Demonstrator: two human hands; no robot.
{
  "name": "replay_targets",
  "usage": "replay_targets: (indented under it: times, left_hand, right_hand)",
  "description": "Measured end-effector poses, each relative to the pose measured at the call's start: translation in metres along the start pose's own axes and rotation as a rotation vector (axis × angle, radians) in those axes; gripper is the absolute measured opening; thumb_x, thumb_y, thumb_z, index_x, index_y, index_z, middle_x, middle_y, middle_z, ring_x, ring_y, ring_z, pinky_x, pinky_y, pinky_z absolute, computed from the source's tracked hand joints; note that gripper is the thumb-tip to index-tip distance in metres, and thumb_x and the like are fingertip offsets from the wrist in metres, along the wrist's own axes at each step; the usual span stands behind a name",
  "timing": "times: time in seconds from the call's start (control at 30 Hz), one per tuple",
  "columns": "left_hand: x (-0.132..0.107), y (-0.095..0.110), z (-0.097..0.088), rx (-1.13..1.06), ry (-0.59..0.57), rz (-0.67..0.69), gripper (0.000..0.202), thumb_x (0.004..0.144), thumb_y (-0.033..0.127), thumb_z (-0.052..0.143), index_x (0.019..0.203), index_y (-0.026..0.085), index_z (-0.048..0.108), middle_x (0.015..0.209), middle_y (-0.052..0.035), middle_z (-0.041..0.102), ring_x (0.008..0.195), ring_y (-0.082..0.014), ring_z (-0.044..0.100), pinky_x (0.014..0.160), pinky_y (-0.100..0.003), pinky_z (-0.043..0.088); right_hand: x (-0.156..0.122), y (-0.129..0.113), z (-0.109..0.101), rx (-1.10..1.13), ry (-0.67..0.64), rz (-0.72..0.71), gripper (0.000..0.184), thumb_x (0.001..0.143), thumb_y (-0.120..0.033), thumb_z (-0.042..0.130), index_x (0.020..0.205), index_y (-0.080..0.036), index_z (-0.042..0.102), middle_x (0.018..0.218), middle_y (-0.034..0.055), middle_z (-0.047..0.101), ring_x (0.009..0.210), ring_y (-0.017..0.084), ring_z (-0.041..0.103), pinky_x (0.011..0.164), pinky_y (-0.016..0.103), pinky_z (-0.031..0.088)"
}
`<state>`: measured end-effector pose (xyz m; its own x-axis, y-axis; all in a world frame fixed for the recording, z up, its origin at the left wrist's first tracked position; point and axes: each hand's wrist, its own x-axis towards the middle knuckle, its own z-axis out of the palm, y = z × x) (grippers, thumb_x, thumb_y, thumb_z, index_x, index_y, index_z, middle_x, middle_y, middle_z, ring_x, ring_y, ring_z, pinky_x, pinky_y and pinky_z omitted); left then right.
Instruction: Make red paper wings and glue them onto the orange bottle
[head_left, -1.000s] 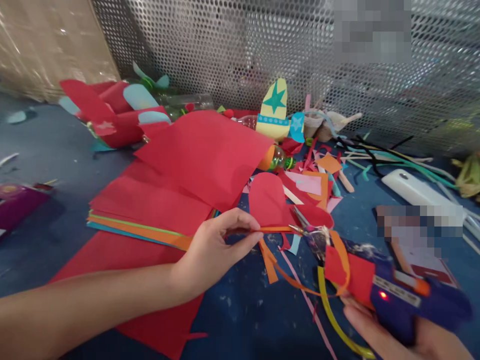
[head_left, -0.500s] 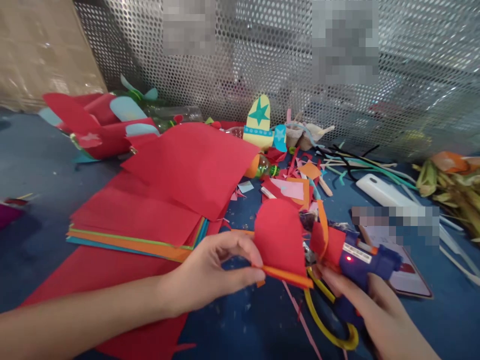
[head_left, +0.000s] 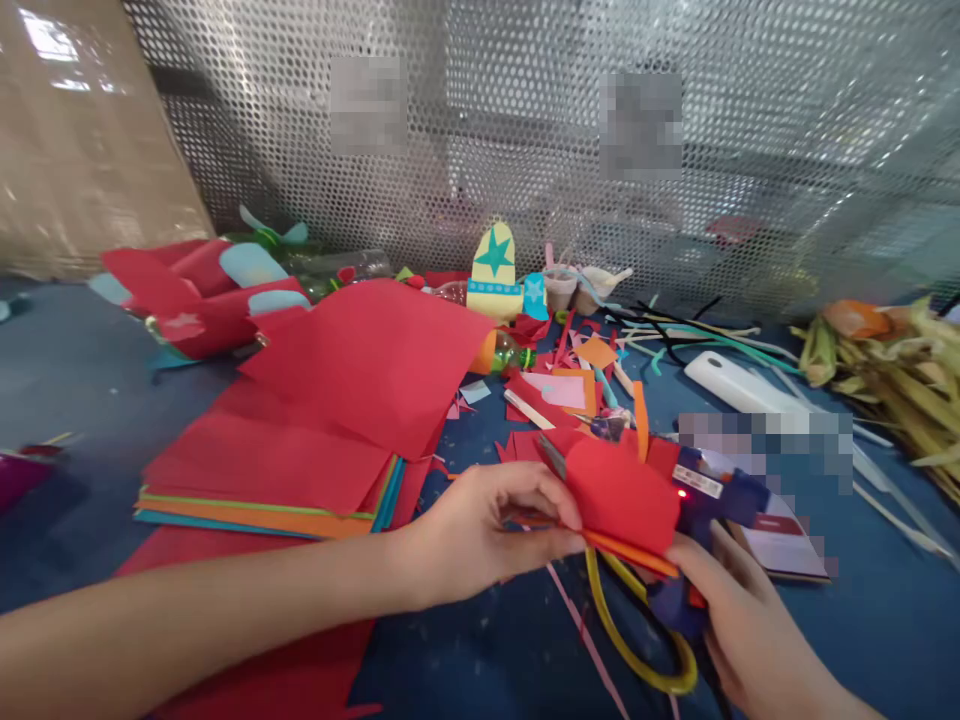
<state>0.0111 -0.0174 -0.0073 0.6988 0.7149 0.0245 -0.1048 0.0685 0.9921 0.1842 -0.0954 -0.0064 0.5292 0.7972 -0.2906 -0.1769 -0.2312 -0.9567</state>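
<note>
A rounded piece of red paper (head_left: 622, 490) with a narrow orange strip (head_left: 634, 553) along its near edge is held low over the table. My left hand (head_left: 499, 530) pinches the left end of this edge between thumb and fingers. At the other end, my right hand (head_left: 750, 600) has a digit closed against the strip's corner; its other fingers are partly hidden. Just behind that hand lies a dark blue glue gun (head_left: 731, 490) with a lit red light, its nozzle covered by paper. Yellow-handled scissors (head_left: 645, 670) lie beneath the paper.
Stacked coloured sheets (head_left: 270, 470) lie on the left, with red paper models (head_left: 217, 300) behind. Paper scraps (head_left: 555, 390) cover the middle. A white tool (head_left: 750, 390), a phone (head_left: 787, 545) and dried husks (head_left: 885, 370) are on the right. A perforated metal panel (head_left: 480, 190) stands behind.
My left hand has moved right with the red paper, which now tilts and overlaps the glue gun's front. My right hand's digit now meets the strip's right end. The view has shifted slightly.
</note>
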Motion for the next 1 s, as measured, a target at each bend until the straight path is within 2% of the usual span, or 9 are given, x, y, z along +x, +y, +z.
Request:
replay_targets:
  times: [0.1, 0.17, 0.27, 0.47, 0.57, 0.63, 0.8, 0.9, 1.0]
  left_hand:
    - [0.008, 0.014, -0.011, 0.092, 0.136, 0.069, 0.007, 0.073, 0.014, 0.067, 0.073, 0.016, 0.060, 0.068, 0.0026, 0.062, 0.061, -0.0074, 0.058, 0.060, -0.017, 0.048]
    - [0.020, 0.022, -0.022, 0.153, 0.267, 0.165, 0.009, 0.073, 0.015, 0.068, 0.073, 0.017, 0.059, 0.070, 0.0025, 0.064, 0.064, -0.0086, 0.060, 0.062, -0.018, 0.049]
    - [0.051, 0.026, -0.036, 0.259, 0.374, 0.232, 0.009, 0.075, 0.015, 0.066, 0.074, 0.017, 0.057, 0.069, 0.0030, 0.063, 0.068, -0.0093, 0.063, 0.069, -0.020, 0.050]
    - [0.136, 0.015, -0.039, 0.396, 0.342, 0.274, 0.012, 0.076, 0.009, 0.062, 0.073, 0.016, 0.053, 0.074, 0.0004, 0.064, 0.072, -0.0106, 0.065, 0.070, -0.022, 0.050]
    - [0.171, 0.019, -0.038, 0.473, 0.262, 0.272, 0.011, 0.075, 0.009, 0.063, 0.072, 0.015, 0.054, 0.072, -0.0004, 0.066, 0.068, -0.0105, 0.064, 0.068, -0.022, 0.049]
    - [0.185, 0.025, -0.040, 0.545, 0.185, 0.248, 0.012, 0.072, 0.008, 0.065, 0.067, 0.014, 0.056, 0.064, -0.0001, 0.066, 0.061, -0.0116, 0.063, 0.065, -0.025, 0.049]
    - [0.188, 0.046, -0.058, 0.729, 0.078, 0.198, 0.015, 0.065, 0.005, 0.069, 0.059, 0.013, 0.059, 0.055, 0.0001, 0.062, 0.059, -0.0144, 0.062, 0.065, -0.028, 0.046]
    - [0.181, 0.058, -0.066, 0.803, 0.016, 0.172, 0.006, 0.070, 0.013, 0.068, 0.066, 0.012, 0.063, 0.061, -0.0022, 0.065, 0.062, -0.0149, 0.062, 0.062, -0.027, 0.045]
    - [0.178, 0.067, -0.069, 0.878, -0.040, 0.150, 0.008, 0.076, 0.021, 0.064, 0.079, 0.015, 0.068, 0.068, -0.0022, 0.068, 0.065, -0.0151, 0.064, 0.061, -0.027, 0.046]
  right_hand:
    - [0.007, -0.004, 0.006, 0.155, 0.014, 0.143, 0.030, 0.048, -0.031, 0.085, 0.072, -0.022, 0.070, 0.071, -0.0020, 0.073, 0.064, 0.015, 0.069, 0.056, 0.018, 0.056]
    - [0.012, -0.005, 0.008, 0.219, 0.007, 0.148, 0.034, 0.044, -0.030, 0.086, 0.072, -0.021, 0.070, 0.074, -0.0007, 0.074, 0.067, 0.017, 0.070, 0.065, 0.023, 0.058]
    - [0.017, -0.004, 0.009, 0.245, 0.023, 0.116, 0.036, 0.044, -0.032, 0.087, 0.073, -0.021, 0.069, 0.072, -0.0019, 0.073, 0.066, 0.015, 0.068, 0.065, 0.023, 0.058]
    - [0.013, 0.003, 0.004, 0.238, -0.031, 0.007, 0.029, 0.054, -0.035, 0.084, 0.073, -0.021, 0.068, 0.074, -0.0021, 0.069, 0.066, 0.015, 0.063, 0.065, 0.024, 0.057]
    - [0.011, 0.005, 0.001, 0.200, -0.083, -0.072, 0.023, 0.061, -0.033, 0.081, 0.076, -0.022, 0.068, 0.077, -0.0018, 0.067, 0.069, 0.015, 0.061, 0.064, 0.022, 0.055]
    - [0.011, 0.006, -0.001, 0.141, -0.140, -0.091, 0.022, 0.062, -0.034, 0.080, 0.077, -0.022, 0.068, 0.075, -0.0014, 0.066, 0.070, 0.015, 0.059, 0.066, 0.023, 0.053]
    - [0.011, 0.004, 0.000, 0.022, -0.151, -0.124, 0.020, 0.068, -0.039, 0.075, 0.070, -0.021, 0.066, 0.066, -0.0020, 0.061, 0.066, 0.014, 0.057, 0.067, 0.022, 0.048]
    - [0.013, 0.004, 0.000, -0.052, -0.227, -0.180, 0.022, 0.069, -0.039, 0.073, 0.066, -0.020, 0.064, 0.061, -0.0016, 0.059, 0.063, 0.015, 0.056, 0.066, 0.025, 0.047]
    - [0.015, 0.005, -0.001, -0.063, -0.284, -0.202, 0.023, 0.068, -0.038, 0.074, 0.062, -0.020, 0.062, 0.060, -0.0010, 0.058, 0.063, 0.016, 0.056, 0.065, 0.027, 0.047]
